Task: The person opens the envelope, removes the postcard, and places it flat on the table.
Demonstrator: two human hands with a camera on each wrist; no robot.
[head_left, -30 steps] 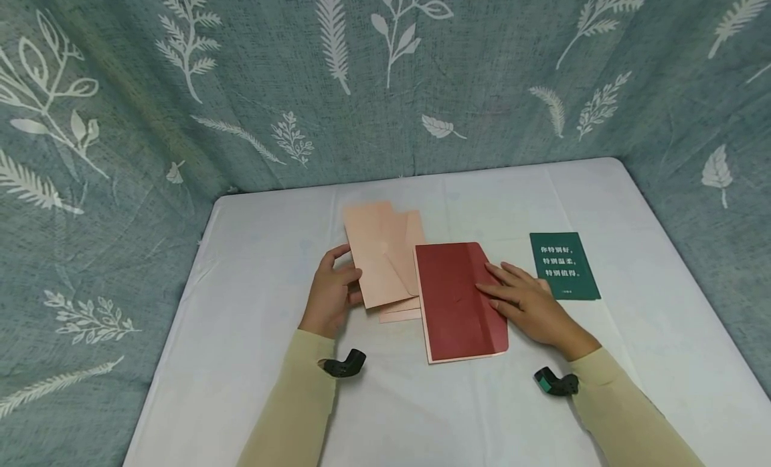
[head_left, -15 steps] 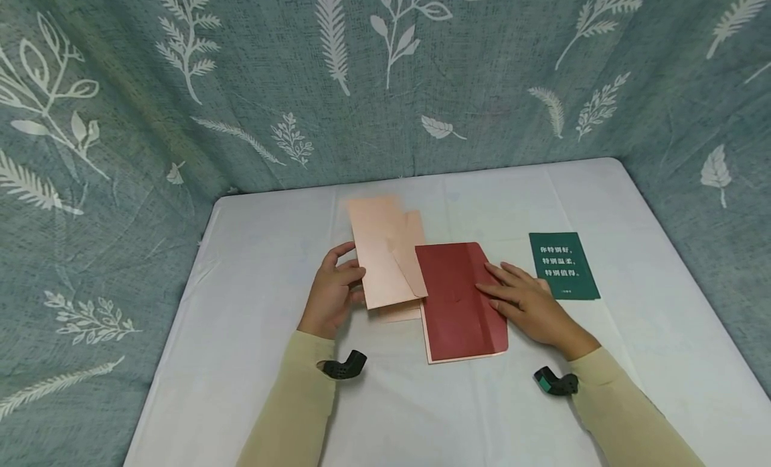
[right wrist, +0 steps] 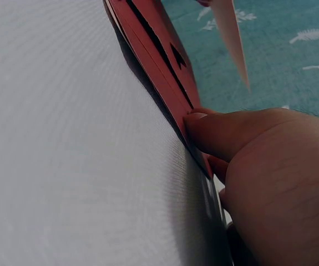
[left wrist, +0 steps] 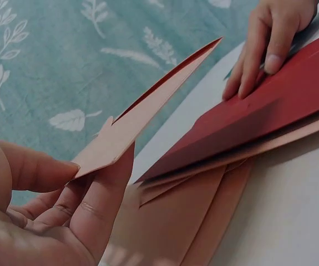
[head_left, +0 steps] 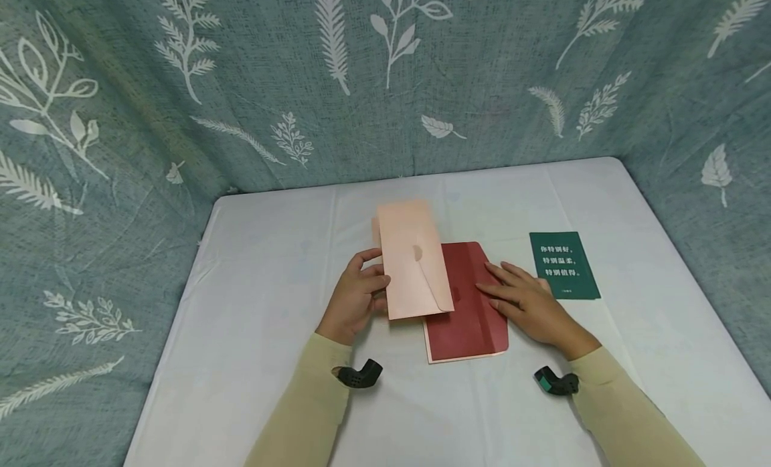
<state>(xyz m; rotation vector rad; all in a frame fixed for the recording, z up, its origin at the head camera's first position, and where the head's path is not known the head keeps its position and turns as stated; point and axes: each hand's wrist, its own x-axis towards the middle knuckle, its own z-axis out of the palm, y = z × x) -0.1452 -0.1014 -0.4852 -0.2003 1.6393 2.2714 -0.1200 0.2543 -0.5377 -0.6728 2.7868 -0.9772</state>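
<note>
My left hand (head_left: pixel 357 296) pinches one edge of a pink envelope (head_left: pixel 412 273) between thumb and fingers. In the left wrist view this envelope (left wrist: pixel 117 136) is raised above the pile, tilted, with a red strip along its far edge. Flat on the table lies a red envelope (head_left: pixel 472 336), partly covered by the pink one in the head view. My right hand (head_left: pixel 524 306) rests on its right-hand part, fingers extended across the flap. In the right wrist view the thumb (right wrist: pixel 206 130) is against the red envelope's edge (right wrist: pixel 165 83). More pink envelopes (left wrist: pixel 173 221) lie below the red one's left side.
A green card (head_left: pixel 563 266) with white characters lies at the right, behind my right hand. The table has a white cloth (head_left: pixel 271 253), and a green leaf-patterned curtain (head_left: pixel 373 132) hangs along its back and sides.
My left hand has lifted the pink envelope and carried it rightward, so it now overlaps the left part of the red envelope. The right hand and red envelope have stayed in place.
</note>
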